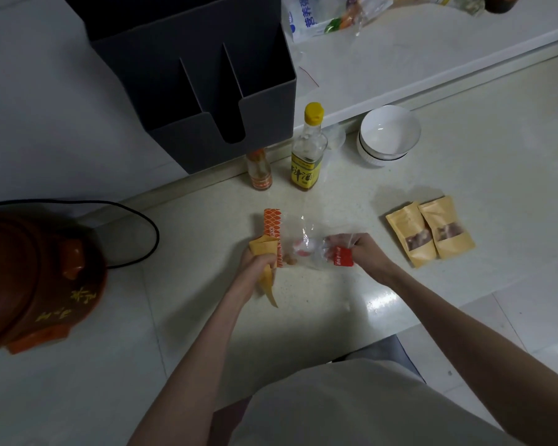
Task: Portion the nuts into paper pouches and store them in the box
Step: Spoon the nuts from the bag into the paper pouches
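Observation:
My left hand (pixel 258 268) grips a kraft paper pouch (pixel 266 278) together with the orange-patterned mouth edge of a clear plastic nut bag (pixel 306 246). A few nuts (pixel 290 261) lie at the bag's mouth beside the pouch opening. My right hand (pixel 363 251) holds the bag's other end, by its red label, lifted a little over the counter. Two filled kraft pouches (pixel 429 231) with windows showing nuts lie flat side by side to the right. The dark grey divided box (pixel 207 91) stands at the back on the raised ledge.
A yellow-capped bottle (pixel 308 149) and a small orange-labelled bottle (pixel 259 170) stand behind my hands. Stacked white bowls (pixel 388 136) sit at the back right. A brown clay cooker (pixel 29 278) with a black cord fills the left. Plastic packets (pixel 322 17) lie on the ledge.

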The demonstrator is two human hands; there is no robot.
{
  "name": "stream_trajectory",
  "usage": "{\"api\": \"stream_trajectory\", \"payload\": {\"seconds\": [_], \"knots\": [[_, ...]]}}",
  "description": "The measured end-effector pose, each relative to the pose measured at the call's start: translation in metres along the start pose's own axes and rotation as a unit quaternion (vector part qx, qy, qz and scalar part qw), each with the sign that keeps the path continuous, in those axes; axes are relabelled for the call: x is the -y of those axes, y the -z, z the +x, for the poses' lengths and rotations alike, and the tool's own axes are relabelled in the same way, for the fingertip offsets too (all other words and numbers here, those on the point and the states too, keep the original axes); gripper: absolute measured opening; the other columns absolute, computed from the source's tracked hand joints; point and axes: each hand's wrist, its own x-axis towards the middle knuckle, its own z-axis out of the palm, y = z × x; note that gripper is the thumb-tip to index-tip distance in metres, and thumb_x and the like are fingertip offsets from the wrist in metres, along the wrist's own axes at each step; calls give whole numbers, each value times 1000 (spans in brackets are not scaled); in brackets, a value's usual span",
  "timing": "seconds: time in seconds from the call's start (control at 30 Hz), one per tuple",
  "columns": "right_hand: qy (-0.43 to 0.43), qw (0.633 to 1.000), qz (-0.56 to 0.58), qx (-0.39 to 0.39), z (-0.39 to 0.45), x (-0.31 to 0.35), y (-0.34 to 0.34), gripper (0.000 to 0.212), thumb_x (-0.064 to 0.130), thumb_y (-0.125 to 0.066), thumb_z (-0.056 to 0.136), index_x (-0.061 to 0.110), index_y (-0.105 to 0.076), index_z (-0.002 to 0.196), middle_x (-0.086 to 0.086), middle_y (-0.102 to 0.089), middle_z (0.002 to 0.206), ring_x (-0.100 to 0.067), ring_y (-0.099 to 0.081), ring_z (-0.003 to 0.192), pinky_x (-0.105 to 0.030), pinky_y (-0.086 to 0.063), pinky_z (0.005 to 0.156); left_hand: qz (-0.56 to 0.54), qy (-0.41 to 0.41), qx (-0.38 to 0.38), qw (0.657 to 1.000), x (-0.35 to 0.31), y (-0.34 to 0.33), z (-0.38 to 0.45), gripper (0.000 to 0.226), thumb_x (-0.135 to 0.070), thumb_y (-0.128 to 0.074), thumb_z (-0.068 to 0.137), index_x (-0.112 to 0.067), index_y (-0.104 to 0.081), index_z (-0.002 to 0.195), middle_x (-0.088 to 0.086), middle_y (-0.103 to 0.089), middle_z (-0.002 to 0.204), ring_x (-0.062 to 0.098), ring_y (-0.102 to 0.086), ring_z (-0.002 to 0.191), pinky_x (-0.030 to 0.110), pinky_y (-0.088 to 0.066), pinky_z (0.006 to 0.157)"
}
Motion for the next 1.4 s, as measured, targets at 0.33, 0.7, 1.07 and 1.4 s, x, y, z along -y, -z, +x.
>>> {"api": "stream_trajectory", "payload": {"seconds": [0.33, 0.7, 1.07, 1.4], "knots": [[131, 955, -259, -66, 18, 20, -27, 14, 11, -60, 89, 6, -72, 84, -12, -70, 84, -24, -68, 73, -18, -51, 59, 22, 32, -12, 999, 12, 5, 3, 12, -14, -57, 56, -16, -59, 68, 2, -58, 61, 23, -54, 64, 40, -45, 67], [140, 890, -434, -1, 20, 31, -27, 20, 16, -64, 85, 2, -74, 95, -10, -73, 95, -23, -69, 87, -31, -52, 84, 18, 85, 34, 996, 22, 3, 0, 30, -19, -57, 55, -13, -60, 83, 0, -59, 65, 18, -54, 65, 36, -45, 67], [147, 903, -399, 64, 34, 31, -33, 12, 0, -63, 74, -6, -73, 70, -19, -72, 77, -30, -69, 71, -43, -53, 69, 6, 129, -23, 991, 27, -10, -1, 19, 4, -47, 90, -3, -55, 106, 15, -55, 90, 28, -53, 91, 47, -47, 89], [-29, 982, -188, 7, 30, -1, -47, 17, -16, -53, 81, -13, -70, 79, -26, -70, 81, -38, -69, 75, -43, -58, 73, -84, 129, -38, 987, 37, -12, -1, 18, 0, -51, 88, -16, -58, 83, 5, -57, 69, 18, -56, 55, 28, -46, 53]]}}
